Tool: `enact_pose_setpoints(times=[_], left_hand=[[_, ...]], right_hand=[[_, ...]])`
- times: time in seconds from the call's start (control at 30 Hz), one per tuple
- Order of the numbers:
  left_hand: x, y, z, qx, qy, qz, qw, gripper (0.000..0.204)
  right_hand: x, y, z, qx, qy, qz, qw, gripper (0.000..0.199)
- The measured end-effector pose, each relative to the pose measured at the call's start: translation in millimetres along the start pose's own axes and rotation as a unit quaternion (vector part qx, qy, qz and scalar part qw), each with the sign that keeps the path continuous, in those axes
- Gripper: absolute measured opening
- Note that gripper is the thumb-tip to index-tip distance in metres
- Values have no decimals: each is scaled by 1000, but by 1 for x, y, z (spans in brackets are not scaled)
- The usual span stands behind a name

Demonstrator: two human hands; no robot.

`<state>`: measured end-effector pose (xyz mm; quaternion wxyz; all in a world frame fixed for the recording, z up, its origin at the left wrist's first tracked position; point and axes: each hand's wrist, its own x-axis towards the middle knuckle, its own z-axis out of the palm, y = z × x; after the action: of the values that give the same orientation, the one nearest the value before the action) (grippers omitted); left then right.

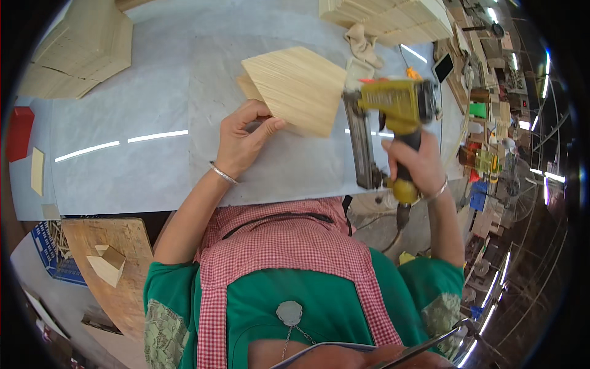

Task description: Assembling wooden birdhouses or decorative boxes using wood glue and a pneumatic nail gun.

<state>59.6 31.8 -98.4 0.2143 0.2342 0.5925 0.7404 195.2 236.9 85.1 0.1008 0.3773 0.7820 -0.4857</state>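
Observation:
My left hand (249,132) pinches the near left corner of a pale wooden panel piece (298,89), thumb on top. The piece has an angled, five-sided outline, and the edge of another board shows beneath it. In my right hand (418,163) is a yellow and black pneumatic nail gun (393,104), gripped by its handle, with an air hose running down from its base. The nail gun's nose points toward the wood's right corner; whether they touch I cannot tell.
Stacked wooden boards (92,52) stand at the far left, and another stack (387,18) at the far right. Near that lie a beige glove (362,46) and a phone-like dark device (442,67). A red block (21,132) sits at the left edge. A small wooden piece (107,264) rests on a wooden stool.

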Motion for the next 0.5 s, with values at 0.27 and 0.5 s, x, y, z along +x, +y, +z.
enact_pose_setpoints(times=[0.27, 0.5], left_hand=[[-5, 0, 4, 181, 60, 163, 968, 12], [-5, -1, 5, 215, 75, 190, 955, 13]], right_hand=[[-32, -4, 7, 30, 23, -32, 999, 17], [-50, 4, 20, 47, -30, 10, 998, 17]])
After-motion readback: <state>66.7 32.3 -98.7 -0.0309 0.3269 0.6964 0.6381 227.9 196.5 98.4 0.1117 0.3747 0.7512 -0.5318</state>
